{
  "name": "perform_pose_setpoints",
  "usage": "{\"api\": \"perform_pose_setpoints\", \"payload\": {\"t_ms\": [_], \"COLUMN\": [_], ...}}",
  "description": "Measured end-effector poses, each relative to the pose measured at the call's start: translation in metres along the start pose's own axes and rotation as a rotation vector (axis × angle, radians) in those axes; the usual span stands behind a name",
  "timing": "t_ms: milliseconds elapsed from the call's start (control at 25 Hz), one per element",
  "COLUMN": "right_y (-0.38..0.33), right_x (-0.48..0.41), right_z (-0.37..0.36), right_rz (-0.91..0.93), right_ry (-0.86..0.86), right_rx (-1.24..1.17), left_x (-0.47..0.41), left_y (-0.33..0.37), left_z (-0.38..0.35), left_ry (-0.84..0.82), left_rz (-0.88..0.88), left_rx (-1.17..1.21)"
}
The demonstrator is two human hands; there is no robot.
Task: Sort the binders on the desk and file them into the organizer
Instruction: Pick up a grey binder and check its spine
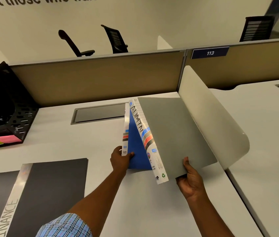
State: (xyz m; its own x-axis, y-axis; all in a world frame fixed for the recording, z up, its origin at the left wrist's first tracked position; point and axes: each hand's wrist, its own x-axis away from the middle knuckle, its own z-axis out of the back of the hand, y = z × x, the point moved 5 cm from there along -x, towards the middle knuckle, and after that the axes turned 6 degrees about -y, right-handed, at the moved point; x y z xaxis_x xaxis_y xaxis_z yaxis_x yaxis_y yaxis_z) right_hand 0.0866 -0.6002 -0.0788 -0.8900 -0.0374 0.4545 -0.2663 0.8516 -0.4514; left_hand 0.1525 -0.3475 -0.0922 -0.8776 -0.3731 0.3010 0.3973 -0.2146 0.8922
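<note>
Grey binder [174, 134] stands on edge at the right of the desk [63, 142], tilted and leaning against the white divider [212, 113]. Its white spine, hand-lettered, faces left. Right hand [191, 180] grips its near lower corner, thumb on the cover and fingers underneath. Blue binder [136, 144] stands just left of it; the two meet at the far top and spread apart toward the near end. Left hand [120, 159] pinches the blue binder's near edge, thumb on the cover. Black binder [49, 189] marked FINANCE lies flat at near left, well apart from both. Black organizer [6, 108] sits at far left, with pink and yellow sticky notes [0, 140] along its front.
</note>
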Motion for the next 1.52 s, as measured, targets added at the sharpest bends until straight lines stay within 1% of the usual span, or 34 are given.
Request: {"api": "perform_pose_setpoints", "payload": {"t_ms": [120,240,320,400,560,640,680,760,840,880,960,1040,1080,1160,1320,1440,1520], "right_y": [-0.006,-0.007,-0.007,-0.006,-0.008,-0.005,-0.001,0.010,0.024,0.032,0.045,0.059,0.066,0.079,0.091,0.090,0.089], "right_x": [-0.005,-0.010,-0.013,-0.016,-0.018,-0.018,-0.017,-0.014,-0.010,-0.007,-0.001,0.009,0.015,0.028,0.053,0.073,0.090], "right_z": [0.004,0.005,0.006,0.010,0.014,0.013,0.012,0.011,0.006,0.004,0.001,-0.002,-0.004,-0.007,-0.004,0.009,0.025], "right_rz": [0.023,0.046,0.047,0.040,0.041,0.038,0.034,0.014,-0.023,-0.040,-0.066,-0.096,-0.111,-0.125,-0.091,0.010,0.105], "right_ry": [0.029,0.044,0.057,0.074,0.089,0.090,0.089,0.085,0.069,0.057,0.037,0.012,-0.004,-0.036,-0.082,-0.023,0.102], "right_rx": [-0.013,-0.006,-0.003,0.000,-0.004,-0.006,-0.008,-0.007,0.005,0.016,0.029,0.037,0.042,0.065,0.100,0.081,0.110], "left_x": [0.000,-0.005,-0.009,-0.012,-0.024,-0.027,-0.026,-0.018,0.005,0.015,0.035,0.060,0.071,0.090,0.115,0.133,0.144], "left_y": [0.003,0.014,0.021,0.024,0.027,0.029,0.031,0.031,0.034,0.030,0.025,0.019,0.014,0.002,-0.015,-0.031,-0.048], "left_z": [-0.016,-0.032,-0.042,-0.050,-0.059,-0.056,-0.052,-0.039,-0.019,-0.009,0.006,0.023,0.029,0.041,0.064,0.084,0.098], "left_ry": [-0.019,-0.015,-0.013,-0.023,-0.116,-0.141,-0.131,-0.062,-0.013,-0.050,-0.223,-0.373,-0.397,-0.386,-0.301,-0.344,-0.406], "left_rz": [-0.021,-0.007,0.040,0.100,0.180,0.198,0.215,0.218,0.226,0.252,0.259,0.194,0.143,0.060,0.030,0.039,0.065], "left_rx": [0.053,-0.012,-0.001,0.063,0.145,0.113,0.096,0.137,0.329,0.453,0.592,0.590,0.575,0.560,0.618,0.617,0.616]}}
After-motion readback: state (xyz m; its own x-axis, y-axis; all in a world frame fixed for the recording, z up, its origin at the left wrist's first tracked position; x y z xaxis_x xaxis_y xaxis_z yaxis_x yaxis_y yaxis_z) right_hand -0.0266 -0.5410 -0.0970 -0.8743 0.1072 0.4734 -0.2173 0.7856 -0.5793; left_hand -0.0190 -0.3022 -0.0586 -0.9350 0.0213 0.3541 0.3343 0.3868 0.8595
